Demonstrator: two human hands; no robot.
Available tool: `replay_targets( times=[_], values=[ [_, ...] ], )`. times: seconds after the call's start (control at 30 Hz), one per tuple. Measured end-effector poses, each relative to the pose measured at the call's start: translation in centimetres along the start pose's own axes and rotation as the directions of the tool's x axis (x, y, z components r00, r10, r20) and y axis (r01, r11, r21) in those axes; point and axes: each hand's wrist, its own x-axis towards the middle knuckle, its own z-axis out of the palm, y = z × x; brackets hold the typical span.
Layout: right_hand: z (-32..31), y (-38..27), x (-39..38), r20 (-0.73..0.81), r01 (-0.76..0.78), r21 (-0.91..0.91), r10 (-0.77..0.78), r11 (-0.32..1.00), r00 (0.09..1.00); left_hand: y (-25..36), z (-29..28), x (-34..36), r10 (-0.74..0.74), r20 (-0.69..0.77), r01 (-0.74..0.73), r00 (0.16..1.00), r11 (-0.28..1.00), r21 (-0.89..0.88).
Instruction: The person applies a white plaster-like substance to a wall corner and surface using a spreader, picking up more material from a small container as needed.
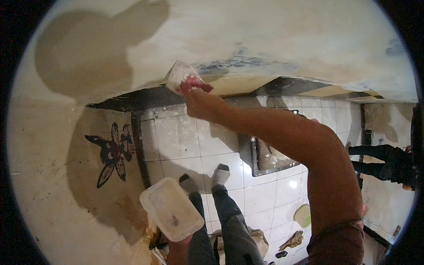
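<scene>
My right hand (194,85) is stretched far forward against the wall, its fingers closed on a putty knife (180,74) with a broad, whitish-smeared blade. The blade lies at the plastered wall (274,31), beside a dark, bluish patch (243,59). Low on the left, my left hand (182,248) holds a rectangular plastic tub (172,210) from beneath and at its near edge. Pale paste coats the inside of the tub, with a small dark spot at the bottom. Most of the left hand's fingers are hidden under the tub.
Below is a white tiled floor (260,194) with pale splashes. A dark-framed tray or table (276,161) stands beneath my right arm. A painted dark figure (114,152) marks the left wall. A green-edged container (303,215) and a crumpled rag (292,240) lie right; another person (384,163) stands far right.
</scene>
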Motion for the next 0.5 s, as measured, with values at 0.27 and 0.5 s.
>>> replay_targets(
  times=[0.27, 0.5],
  values=[
    [9.6, 3.5, -20.3, 0.308, -0.517, 0.734, 0.462, 0.44, 0.832, -0.8, -2.4, 0.0, -0.056, 0.119, 0.036, 0.991, 0.986, 0.162],
    [-0.5, 3.7, -17.5, 0.239, 0.053, 0.292, -0.126, 0.955, 0.963, -2.5, -2.1, 0.4, -0.001, -0.07, -0.002, 0.998, 0.999, -0.05]
  ],
)
